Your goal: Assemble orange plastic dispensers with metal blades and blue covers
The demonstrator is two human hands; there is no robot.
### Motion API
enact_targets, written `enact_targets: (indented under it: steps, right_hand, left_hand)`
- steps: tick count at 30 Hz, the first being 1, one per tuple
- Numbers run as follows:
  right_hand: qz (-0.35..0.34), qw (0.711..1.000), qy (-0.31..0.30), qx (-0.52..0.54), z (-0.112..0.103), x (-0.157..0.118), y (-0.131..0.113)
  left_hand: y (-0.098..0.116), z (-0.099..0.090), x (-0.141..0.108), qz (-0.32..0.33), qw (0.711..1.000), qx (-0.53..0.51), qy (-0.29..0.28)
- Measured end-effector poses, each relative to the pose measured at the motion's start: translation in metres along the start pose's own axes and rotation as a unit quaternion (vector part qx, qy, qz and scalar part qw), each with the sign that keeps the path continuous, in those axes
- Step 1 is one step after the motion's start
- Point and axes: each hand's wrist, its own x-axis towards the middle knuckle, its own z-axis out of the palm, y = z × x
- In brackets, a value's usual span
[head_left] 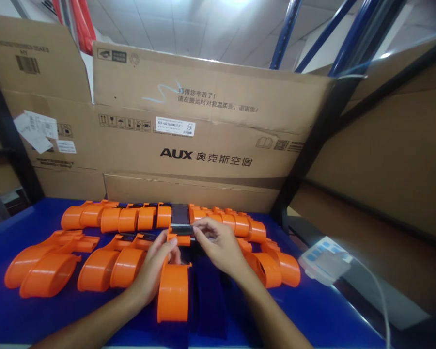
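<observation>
An orange plastic tape dispenser (173, 293) stands upright in front of me, its round hub low and its head up. My left hand (159, 257) is wrapped around its narrow upper part. At the head lies a short black piece (181, 230) with a pale, toothed-looking edge along its top. My right hand (218, 242) pinches the right end of this black piece between thumb and fingers. Part of the dispenser's neck is hidden behind my left fingers. Behind my hands is a dark, ribbed-looking block (180, 213) between the dispensers of the back row.
More orange dispensers (111, 219) sit in rows on the blue tabletop (105, 315), left and right. A cardboard wall (131, 150) rises behind, with black metal posts (301, 145). At the right edge lies a white power strip (325, 259) with a plug and cable.
</observation>
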Motion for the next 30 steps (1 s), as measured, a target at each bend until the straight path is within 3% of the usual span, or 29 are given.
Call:
enact_targets:
  steps: [9,18,22,27,30]
  right_hand:
    - [-0.012,0.997,0.067,-0.033,0.019,-0.005,-0.002]
    - [-0.102,0.976,0.062,-0.184,0.009,-0.004,-0.004]
    - [-0.130,0.971,0.040,-0.199,0.007,-0.005,-0.004]
    - [-0.156,0.970,-0.007,-0.184,-0.003,-0.004,-0.008]
    - [-0.134,0.972,-0.027,-0.192,-0.017,0.001,-0.009]
  left_hand:
    - [-0.002,-0.003,0.001,-0.006,1.000,-0.005,0.002]
    - [0.003,-0.003,0.000,0.021,0.999,0.048,-0.013]
    - [0.003,-0.004,0.000,0.026,0.998,0.053,-0.017]
    - [0.003,0.000,0.000,-0.014,0.999,-0.028,0.023]
    - [0.007,0.004,-0.002,-0.028,0.996,-0.066,0.044]
